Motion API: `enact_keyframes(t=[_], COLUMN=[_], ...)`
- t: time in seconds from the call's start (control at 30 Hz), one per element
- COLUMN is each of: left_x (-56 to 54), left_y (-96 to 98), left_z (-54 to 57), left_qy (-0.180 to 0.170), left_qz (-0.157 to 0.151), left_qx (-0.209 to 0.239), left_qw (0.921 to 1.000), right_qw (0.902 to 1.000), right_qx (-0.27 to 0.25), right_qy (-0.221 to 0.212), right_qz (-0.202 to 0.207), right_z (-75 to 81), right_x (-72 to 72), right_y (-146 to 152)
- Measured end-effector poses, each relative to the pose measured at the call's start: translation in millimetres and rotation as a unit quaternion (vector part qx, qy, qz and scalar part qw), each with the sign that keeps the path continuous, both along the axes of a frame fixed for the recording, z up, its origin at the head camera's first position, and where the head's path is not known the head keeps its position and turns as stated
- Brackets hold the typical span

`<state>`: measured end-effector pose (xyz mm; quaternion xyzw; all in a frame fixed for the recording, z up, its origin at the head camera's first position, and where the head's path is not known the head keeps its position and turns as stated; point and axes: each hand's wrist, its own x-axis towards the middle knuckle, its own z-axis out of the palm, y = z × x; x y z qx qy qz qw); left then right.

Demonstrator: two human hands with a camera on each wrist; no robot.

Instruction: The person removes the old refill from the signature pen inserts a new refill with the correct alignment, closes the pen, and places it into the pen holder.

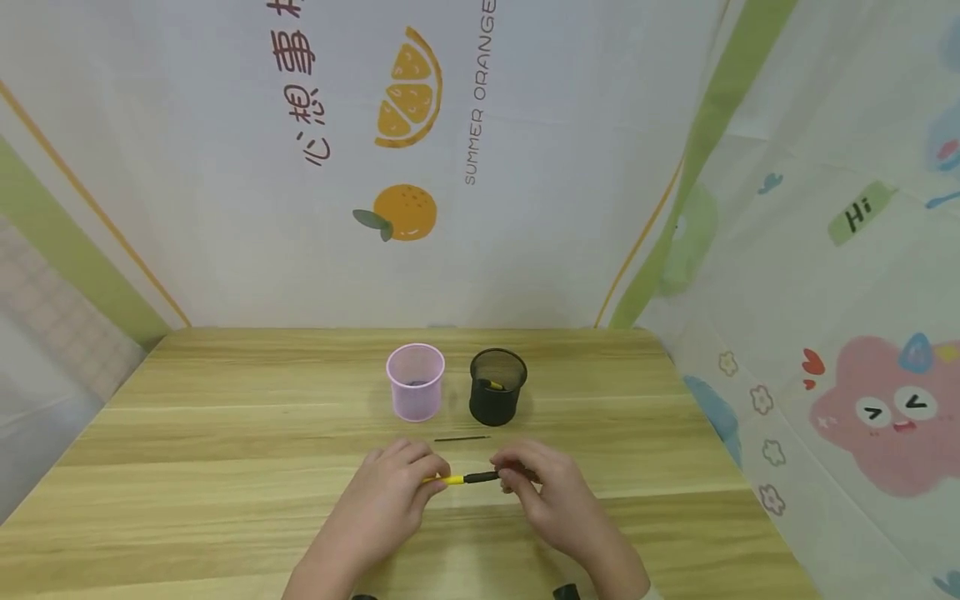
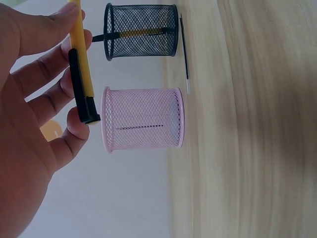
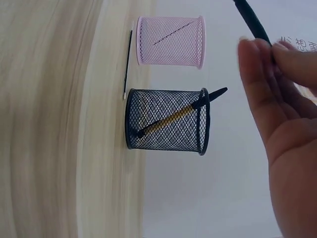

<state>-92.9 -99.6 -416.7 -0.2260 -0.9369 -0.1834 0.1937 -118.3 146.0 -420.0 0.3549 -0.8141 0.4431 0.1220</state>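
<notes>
A pen with a yellow barrel and black front section (image 1: 454, 480) lies level between the hands, above the wooden table. My left hand (image 1: 397, 487) pinches the yellow barrel between thumb and index finger; the black clip (image 2: 78, 87) points back along the palm in the left wrist view. At the other end, my right hand (image 1: 551, 496) pinches the black front section (image 3: 251, 20) with thumb and fingertips, hiding the tip. Just beyond the hands, a thin dark pen refill (image 1: 461, 438) lies on the table.
Behind the refill stand a pink mesh cup (image 1: 416, 402) and, to its right, a black mesh cup (image 1: 493, 408). A thin dark stick (image 2: 141, 127) shows inside the pink cup. Another yellow and black pen (image 3: 173, 118) leans in the black one. A printed curtain (image 1: 525, 267) hangs behind the table.
</notes>
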Motion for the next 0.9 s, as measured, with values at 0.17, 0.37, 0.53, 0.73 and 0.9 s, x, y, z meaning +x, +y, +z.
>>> enact_keyframes(t=[0.17, 0.37, 0.53, 0.73, 0.9], left_x=[0.4, 0.4, 0.3, 0.0, -0.9], left_y=[1.3, 1.9, -0.1, -2.4, -1.5], left_z=[0.2, -0.7, -0.8, -0.2, 1.2], left_qy=[0.014, 0.036, 0.042, 0.051, 0.061], left_qz=[-0.012, -0.004, 0.015, 0.022, 0.015], left_qx=[-0.005, -0.009, -0.011, -0.002, -0.001], left_qw=[0.9998, 0.9993, 0.999, 0.9985, 0.998], right_qw=[0.9983, 0.9976, 0.9971, 0.9976, 0.9967], right_qx=[0.023, 0.048, 0.055, 0.058, 0.067], right_qy=[-0.051, -0.044, -0.038, -0.013, -0.025], right_qz=[-0.017, -0.022, -0.036, -0.036, -0.038], right_z=[-0.2, -5.3, -7.9, -8.4, -7.7], right_x=[-0.1, -0.1, 0.5, 0.3, 0.5], right_y=[0.8, 0.3, 0.5, 1.7, 3.0])
